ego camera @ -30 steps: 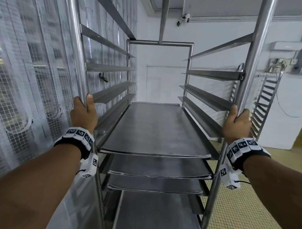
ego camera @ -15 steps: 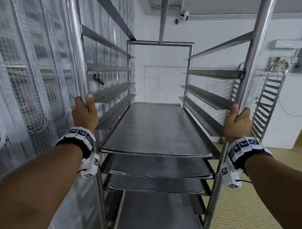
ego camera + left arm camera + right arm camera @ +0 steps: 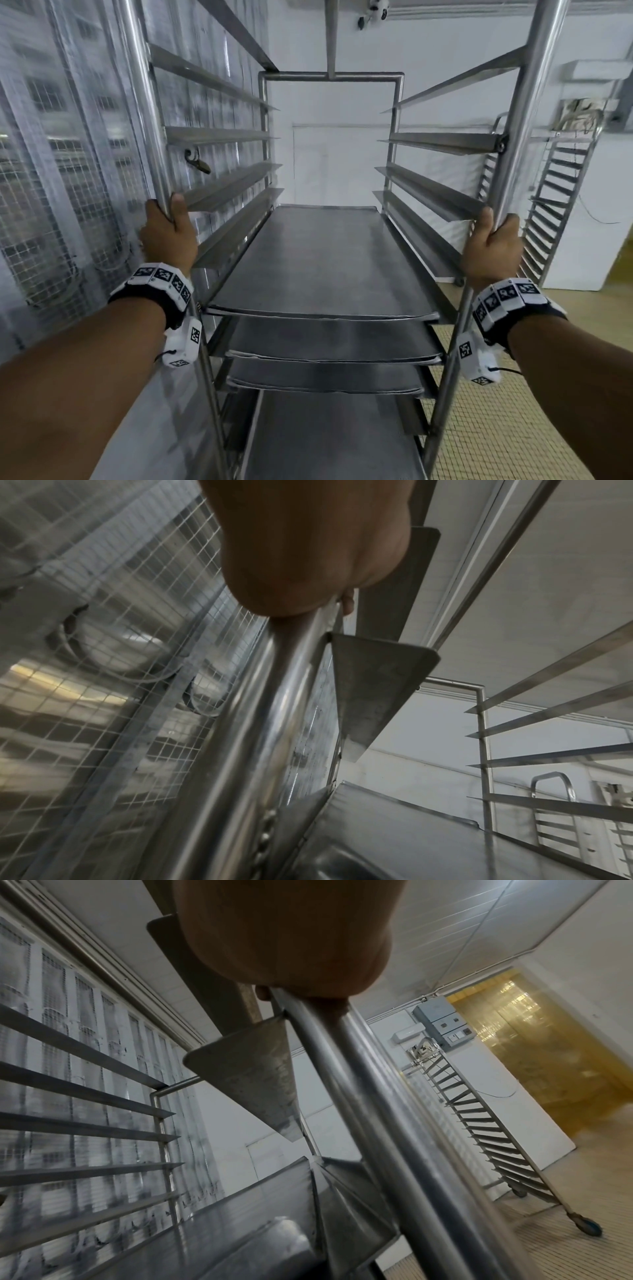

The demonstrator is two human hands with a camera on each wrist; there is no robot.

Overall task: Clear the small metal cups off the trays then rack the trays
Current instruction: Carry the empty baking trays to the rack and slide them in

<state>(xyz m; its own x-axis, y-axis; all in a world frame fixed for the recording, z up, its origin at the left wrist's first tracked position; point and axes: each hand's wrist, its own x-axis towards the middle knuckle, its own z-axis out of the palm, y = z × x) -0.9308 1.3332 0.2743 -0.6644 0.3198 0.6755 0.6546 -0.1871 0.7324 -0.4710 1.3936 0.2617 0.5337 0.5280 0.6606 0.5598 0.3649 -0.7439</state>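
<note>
A tall steel tray rack [image 3: 330, 76] stands in front of me. Several flat metal trays sit on its lower rails; the top tray [image 3: 322, 260] is bare, and no small metal cups show anywhere. My left hand [image 3: 168, 233] grips the rack's front left post [image 3: 144, 102], thumb up along it; the left wrist view shows the fingers wrapped round that post [image 3: 240, 750]. My right hand [image 3: 491, 243] grips the front right post [image 3: 537, 85], seen again as the post [image 3: 377, 1123] in the right wrist view. The upper rails hold nothing.
A wire-mesh wall behind clear plastic strips [image 3: 51, 171] runs close along the left. A second, bare wheeled rack [image 3: 555, 212] stands by the white wall at right. Tiled floor [image 3: 479, 428] lies right of the rack. A yellow strip curtain [image 3: 548, 1047] hangs at a doorway.
The mesh wall on the left has slid past and the far wall looks slightly nearer, so the rack and I have moved forward. Both hands keep their grip on the posts.
</note>
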